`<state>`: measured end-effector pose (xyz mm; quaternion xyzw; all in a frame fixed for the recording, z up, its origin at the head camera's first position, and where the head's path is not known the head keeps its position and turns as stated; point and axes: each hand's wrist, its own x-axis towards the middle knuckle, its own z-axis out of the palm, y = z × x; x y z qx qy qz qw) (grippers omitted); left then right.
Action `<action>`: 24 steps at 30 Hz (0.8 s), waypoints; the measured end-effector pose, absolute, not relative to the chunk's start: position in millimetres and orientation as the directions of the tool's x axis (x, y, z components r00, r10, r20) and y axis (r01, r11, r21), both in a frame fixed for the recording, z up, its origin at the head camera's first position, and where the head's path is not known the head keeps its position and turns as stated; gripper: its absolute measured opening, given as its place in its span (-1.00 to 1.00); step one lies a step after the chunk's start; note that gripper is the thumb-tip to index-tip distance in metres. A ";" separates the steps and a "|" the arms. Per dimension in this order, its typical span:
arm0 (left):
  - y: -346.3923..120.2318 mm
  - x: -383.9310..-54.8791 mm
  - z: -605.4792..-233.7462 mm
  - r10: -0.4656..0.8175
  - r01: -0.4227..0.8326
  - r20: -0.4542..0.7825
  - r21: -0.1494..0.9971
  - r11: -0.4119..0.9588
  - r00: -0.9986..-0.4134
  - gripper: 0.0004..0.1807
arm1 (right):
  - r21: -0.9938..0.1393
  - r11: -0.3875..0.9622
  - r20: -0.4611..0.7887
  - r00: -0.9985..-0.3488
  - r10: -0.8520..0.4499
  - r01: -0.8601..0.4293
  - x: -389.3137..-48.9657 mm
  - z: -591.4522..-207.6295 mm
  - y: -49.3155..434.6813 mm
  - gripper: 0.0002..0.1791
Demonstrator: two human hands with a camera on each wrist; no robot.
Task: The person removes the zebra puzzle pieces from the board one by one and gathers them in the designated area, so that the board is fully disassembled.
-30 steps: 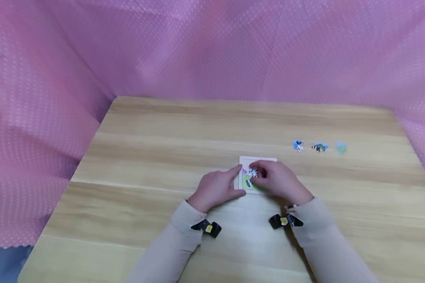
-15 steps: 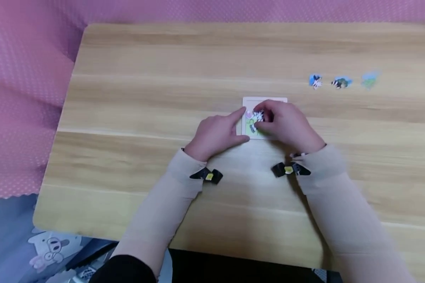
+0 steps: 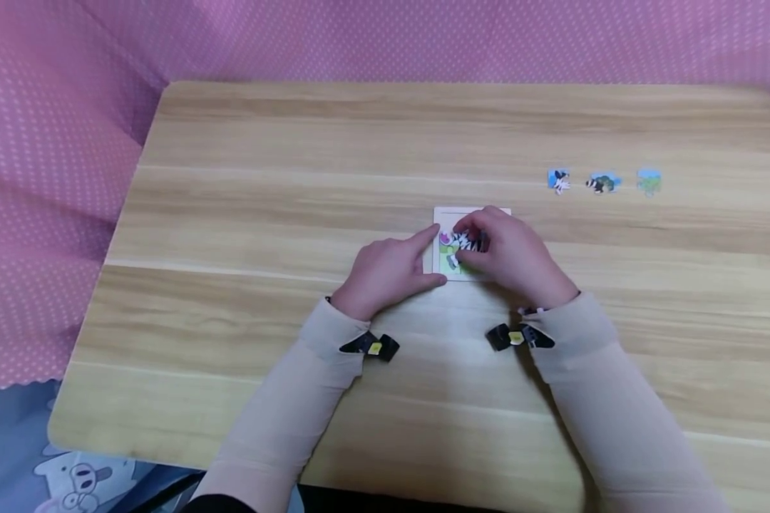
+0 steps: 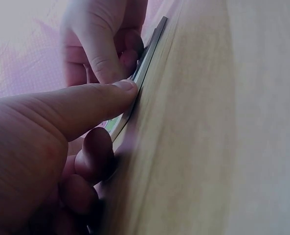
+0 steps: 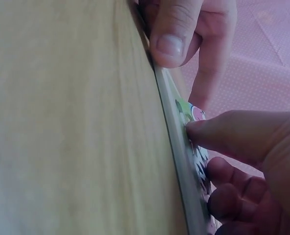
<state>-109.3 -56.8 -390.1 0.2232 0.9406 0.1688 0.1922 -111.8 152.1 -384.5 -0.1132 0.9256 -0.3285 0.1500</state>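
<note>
A small white-framed puzzle board (image 3: 452, 211) lies on the wooden table (image 3: 263, 214), with green and pink picture parts showing inside the frame. My left hand (image 3: 388, 274) holds the board's left side, index fingertip near the far corner and thumb at the near one. In the right wrist view, the left thumb (image 5: 169, 46) rests on the board's near edge. Over the board, my right hand (image 3: 516, 253) pinches a black-and-white striped puzzle piece (image 3: 467, 242) between thumb and fingers. The board's right part is hidden beneath this hand.
Three more puzzle pieces lie in a row at the back right: a blue one with a black-and-white animal (image 3: 559, 181), a dark animal piece (image 3: 603, 182) and a blue-green piece (image 3: 649, 182). A pink dotted cloth (image 3: 385, 39) hangs behind the table.
The head view has tilted down, then slightly back up. Both hands stay at the board; the right fingers have shifted slightly, so more of the striped piece shows.
</note>
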 end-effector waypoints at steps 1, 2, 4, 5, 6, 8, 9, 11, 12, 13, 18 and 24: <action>-57.1 -108.9 -390.2 0.485 0.356 -0.287 0.402 0.844 -0.826 -0.07 | -0.641 0.759 -0.204 -0.929 -0.310 -0.112 -111.5 -384.3 151.6 -0.62; -57.3 -108.5 -390.2 0.485 0.356 -0.285 0.401 0.844 -0.827 -0.07 | -0.640 0.760 -0.204 -0.928 -0.310 -0.113 -111.4 -384.2 151.2 -0.63; -57.5 -108.4 -390.7 0.486 0.361 -0.279 0.399 0.843 -0.828 -0.07 | -0.639 0.761 -0.201 -0.929 -0.310 -0.116 -111.3 -383.9 150.6 -0.64; -57.6 -108.4 -390.9 0.487 0.363 -0.276 0.398 0.843 -0.829 -0.07 | -0.639 0.760 -0.198 -0.930 -0.309 -0.117 -111.3 -383.9 150.4 -0.64; -57.6 -108.5 -391.2 0.488 0.365 -0.273 0.398 0.842 -0.829 -0.07 | -0.640 0.759 -0.195 -0.931 -0.308 -0.117 -111.1 -383.7 150.4 -0.65; -57.6 -108.5 -391.9 0.490 0.366 -0.269 0.400 0.840 -0.829 -0.07 | -0.646 0.754 -0.191 -0.933 -0.306 -0.115 -110.8 -384.1 150.7 -0.67; -57.6 -108.4 -392.1 0.490 0.366 -0.270 0.402 0.839 -0.829 -0.07 | -0.651 0.751 -0.190 -0.933 -0.305 -0.113 -110.5 -384.3 150.9 -0.68; -57.8 -107.9 -392.3 0.491 0.366 -0.270 0.405 0.838 -0.828 -0.07 | -0.659 0.744 -0.187 -0.933 -0.306 -0.112 -109.9 -385.0 151.1 -0.70; -57.9 -107.6 -392.4 0.492 0.365 -0.270 0.406 0.838 -0.828 -0.07 | -0.663 0.741 -0.185 -0.934 -0.306 -0.112 -109.5 -385.3 151.2 -0.71; -57.9 -107.3 -392.5 0.493 0.365 -0.271 0.408 0.837 -0.827 -0.07 | -0.666 0.738 -0.183 -0.934 -0.307 -0.112 -109.2 -385.6 151.3 -0.72; -57.4 -106.3 -391.9 0.493 0.371 -0.270 0.397 0.840 -0.827 -0.08 | -0.677 0.723 -0.149 -0.936 -0.320 -0.140 -108.1 -386.9 152.8 -0.72; -57.8 -106.5 -390.9 0.490 0.377 -0.263 0.381 0.844 -0.831 -0.09 | -0.670 0.721 -0.111 -0.937 -0.332 -0.176 -107.4 -387.6 153.9 -0.80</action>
